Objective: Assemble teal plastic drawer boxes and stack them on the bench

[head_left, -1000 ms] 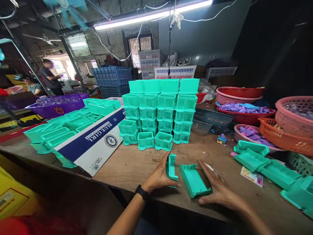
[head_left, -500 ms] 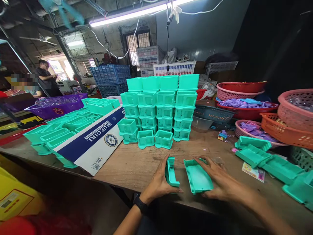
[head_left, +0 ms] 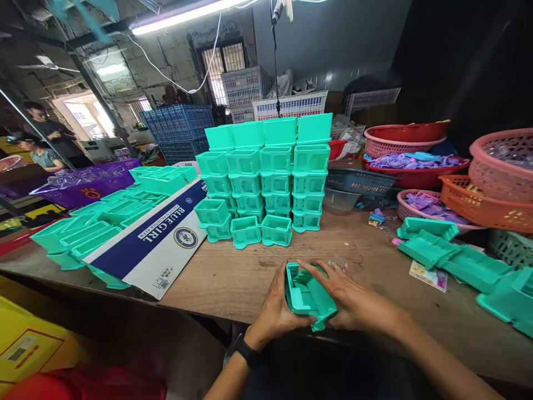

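Low over the table's near edge, two turquoise-green plastic box halves meet between my hands. My left hand (head_left: 275,308) is closed on the left box half (head_left: 296,300), with its thumb along the bottom end. Around the outer side of the right box half (head_left: 320,294) curve the fingers of my right hand (head_left: 343,291). That half sits at a slant, and its lower corner sticks out past the other. Just beyond are two single green boxes (head_left: 245,232) and, behind them, a stacked wall of green boxes (head_left: 277,180).
Loose green parts (head_left: 453,261) lie in a row at right. A Blue Girl carton panel (head_left: 166,244) leans against more green boxes (head_left: 95,236) at left. Baskets of purple parts (head_left: 433,208) line the right back. Two people (head_left: 45,139) are at far left.
The two box halves were apart, one in each hand; now they touch. My right hand has moved left toward my left hand. The camera view has shifted slightly.
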A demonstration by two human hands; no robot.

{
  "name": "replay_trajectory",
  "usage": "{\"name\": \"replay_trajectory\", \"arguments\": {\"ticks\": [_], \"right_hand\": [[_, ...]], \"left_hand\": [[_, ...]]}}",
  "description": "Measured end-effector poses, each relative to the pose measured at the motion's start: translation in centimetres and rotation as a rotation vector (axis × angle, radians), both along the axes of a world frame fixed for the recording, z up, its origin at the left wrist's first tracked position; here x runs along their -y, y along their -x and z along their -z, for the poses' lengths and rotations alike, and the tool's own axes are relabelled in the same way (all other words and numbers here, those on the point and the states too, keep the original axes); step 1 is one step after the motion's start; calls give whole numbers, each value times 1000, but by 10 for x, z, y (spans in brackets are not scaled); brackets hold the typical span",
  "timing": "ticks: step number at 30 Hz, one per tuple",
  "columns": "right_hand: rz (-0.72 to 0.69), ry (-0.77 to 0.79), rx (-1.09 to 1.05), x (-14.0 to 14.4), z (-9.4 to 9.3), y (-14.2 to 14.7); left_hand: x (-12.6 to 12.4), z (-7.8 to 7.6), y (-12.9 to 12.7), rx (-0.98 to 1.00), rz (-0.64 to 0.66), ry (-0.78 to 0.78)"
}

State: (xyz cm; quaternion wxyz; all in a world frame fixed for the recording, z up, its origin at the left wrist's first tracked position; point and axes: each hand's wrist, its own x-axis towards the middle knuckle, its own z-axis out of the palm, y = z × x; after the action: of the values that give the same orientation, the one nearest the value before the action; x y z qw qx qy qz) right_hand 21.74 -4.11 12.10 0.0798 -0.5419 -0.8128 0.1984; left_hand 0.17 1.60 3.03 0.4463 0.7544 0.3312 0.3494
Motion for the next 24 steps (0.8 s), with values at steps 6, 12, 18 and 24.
{"name": "replay_trajectory", "arguments": {"ticks": [6,12,18,24], "right_hand": [[10,68,-441,4,27,-10],[52,38,-599,13,60,-6],[174,-141,-526,5,73,-3],[120,-170,-560,-6,83,16]], "left_hand": [[0,-5,4,17,31,-22],[1,-9,14,16,52,20],[2,-14,30,-46,2,97],[6,-17,26,10,57,89]]}}
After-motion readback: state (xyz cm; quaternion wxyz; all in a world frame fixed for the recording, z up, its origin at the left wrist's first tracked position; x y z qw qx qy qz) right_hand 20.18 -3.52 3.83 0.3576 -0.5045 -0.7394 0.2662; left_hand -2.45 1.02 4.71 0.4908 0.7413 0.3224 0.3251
